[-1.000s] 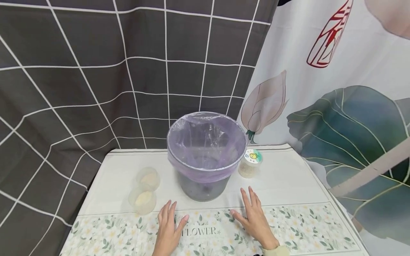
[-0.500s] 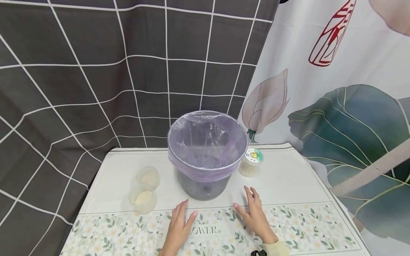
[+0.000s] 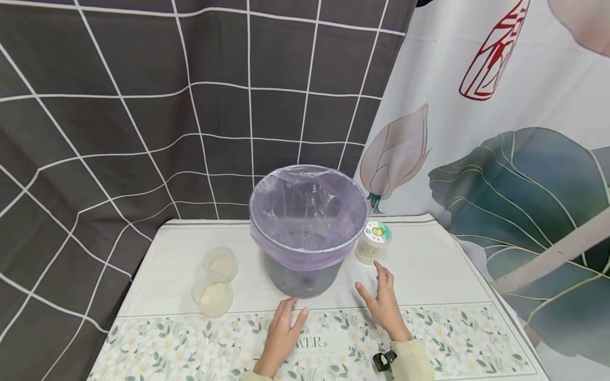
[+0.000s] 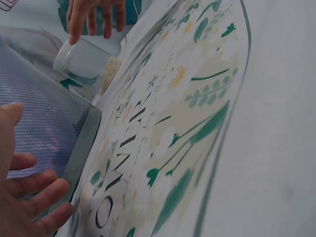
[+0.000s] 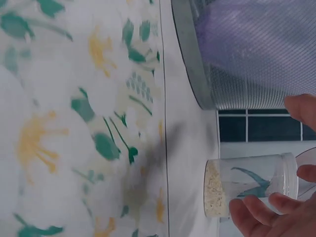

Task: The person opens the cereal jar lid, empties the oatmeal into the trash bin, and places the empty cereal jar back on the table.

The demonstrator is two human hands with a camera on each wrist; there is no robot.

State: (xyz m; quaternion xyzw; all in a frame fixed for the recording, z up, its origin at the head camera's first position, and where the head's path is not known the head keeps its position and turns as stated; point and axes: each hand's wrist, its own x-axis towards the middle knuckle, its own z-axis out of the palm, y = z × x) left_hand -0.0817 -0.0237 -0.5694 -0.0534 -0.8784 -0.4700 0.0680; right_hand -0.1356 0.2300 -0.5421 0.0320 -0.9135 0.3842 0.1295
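A grey mesh waste bin [image 3: 303, 280] lined with a purple plastic bag [image 3: 281, 256] stands mid-table. My left hand [image 3: 282, 333], relaxed and holding nothing, is in front of its base. My right hand [image 3: 383, 306] reaches toward a clear lidded jar [image 3: 369, 251] right of the bin. In the right wrist view, the jar [image 5: 247, 173] has pale grains in its bottom, and the loosely bent fingers [image 5: 256, 210] are around its near side. No grip shows; whether they touch it I cannot tell.
Two clear round tubs stand left of the bin: the rear tub [image 3: 221, 263] with pale beige contents, the front tub [image 3: 212, 296] with yellowish contents. A floral cloth [image 3: 181, 344] covers the table's front. A dark checked curtain [image 3: 143, 106] hangs behind.
My left hand has moved to the right, to in front of the bin. My right hand has moved forward and slightly right, nearer the jar. The bin, jar and tubs stay put.
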